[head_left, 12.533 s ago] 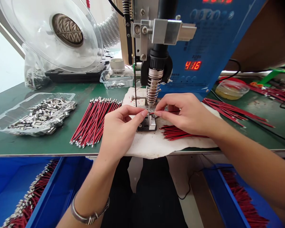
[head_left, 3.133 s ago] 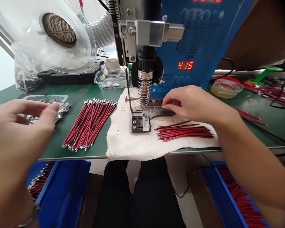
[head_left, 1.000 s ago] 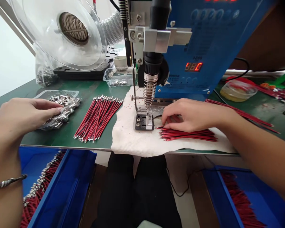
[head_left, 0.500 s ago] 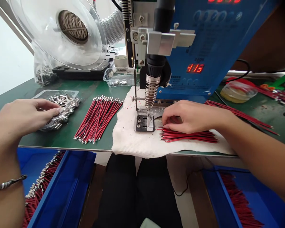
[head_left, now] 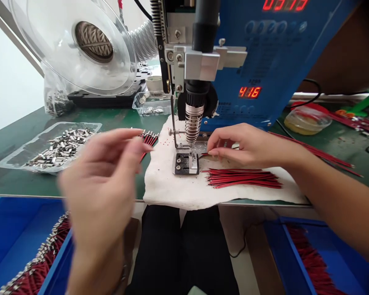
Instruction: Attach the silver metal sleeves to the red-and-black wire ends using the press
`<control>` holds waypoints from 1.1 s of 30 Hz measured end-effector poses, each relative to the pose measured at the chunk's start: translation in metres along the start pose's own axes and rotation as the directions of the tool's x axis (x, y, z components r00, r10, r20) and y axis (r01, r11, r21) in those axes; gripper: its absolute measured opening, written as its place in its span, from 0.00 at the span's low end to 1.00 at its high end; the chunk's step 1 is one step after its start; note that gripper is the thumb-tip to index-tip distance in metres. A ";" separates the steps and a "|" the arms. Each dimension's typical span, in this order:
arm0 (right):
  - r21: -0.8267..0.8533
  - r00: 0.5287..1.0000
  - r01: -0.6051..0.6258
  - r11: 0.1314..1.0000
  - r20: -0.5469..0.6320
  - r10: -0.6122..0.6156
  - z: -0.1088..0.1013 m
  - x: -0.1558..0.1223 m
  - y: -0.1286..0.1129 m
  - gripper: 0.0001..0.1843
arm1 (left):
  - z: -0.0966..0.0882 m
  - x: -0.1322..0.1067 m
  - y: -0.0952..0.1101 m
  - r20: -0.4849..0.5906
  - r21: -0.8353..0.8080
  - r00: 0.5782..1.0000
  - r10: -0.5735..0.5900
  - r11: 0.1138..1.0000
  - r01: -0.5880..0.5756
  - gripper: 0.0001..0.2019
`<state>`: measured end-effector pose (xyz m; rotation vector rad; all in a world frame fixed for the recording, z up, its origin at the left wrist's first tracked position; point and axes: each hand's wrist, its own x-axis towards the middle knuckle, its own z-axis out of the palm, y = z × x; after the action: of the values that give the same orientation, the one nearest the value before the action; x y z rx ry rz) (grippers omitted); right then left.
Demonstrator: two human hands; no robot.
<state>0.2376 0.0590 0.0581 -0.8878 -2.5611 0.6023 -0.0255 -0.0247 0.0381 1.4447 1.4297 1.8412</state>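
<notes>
My left hand (head_left: 104, 180) is in mid-air over the bench edge, blurred by motion, with thumb and forefinger pinched together; what they hold is too small to see. It lies between the tray of metal caps (head_left: 60, 145) and the small metal fixture (head_left: 185, 163). My right hand (head_left: 249, 145) rests on the white cloth (head_left: 172, 188) and pinches one red wire (head_left: 203, 155), whose end points at the fixture under the coiled soldering head (head_left: 193, 123). A bundle of bare red wires (head_left: 242, 178) lies just in front of that hand.
Red wires with metal ends (head_left: 147, 138) lie partly hidden behind my left hand. A clear spool (head_left: 76, 45) and the blue machine (head_left: 273, 53) stand at the back. A shallow dish (head_left: 307, 119) sits right. Blue bins (head_left: 15, 233) (head_left: 298, 262) of wires hang below the bench.
My left hand has left the metal caps and swung right and up toward the fixture. My right hand has lifted a red wire from the bundle to the fixture.
</notes>
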 end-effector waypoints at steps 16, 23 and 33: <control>-0.055 0.959 0.144 0.988 -0.240 -0.153 0.026 0.007 -0.009 0.07 | 0.048 -0.006 -0.021 0.161 -0.187 0.963 -0.216 0.951 0.245 0.07; -0.119 0.963 0.091 0.989 -0.241 -0.118 0.032 0.006 -0.011 0.08 | 0.046 -0.010 -0.026 0.270 -0.115 0.939 -0.214 0.961 0.252 0.08; -0.094 0.959 0.029 0.995 -0.278 -0.054 0.036 0.006 -0.016 0.06 | 0.045 -0.012 -0.027 0.282 -0.024 0.939 -0.197 0.977 0.212 0.08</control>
<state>0.2085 0.0412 0.0370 -0.8774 -2.3567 0.3251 0.0114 -0.0027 0.0066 1.4054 1.3244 1.4729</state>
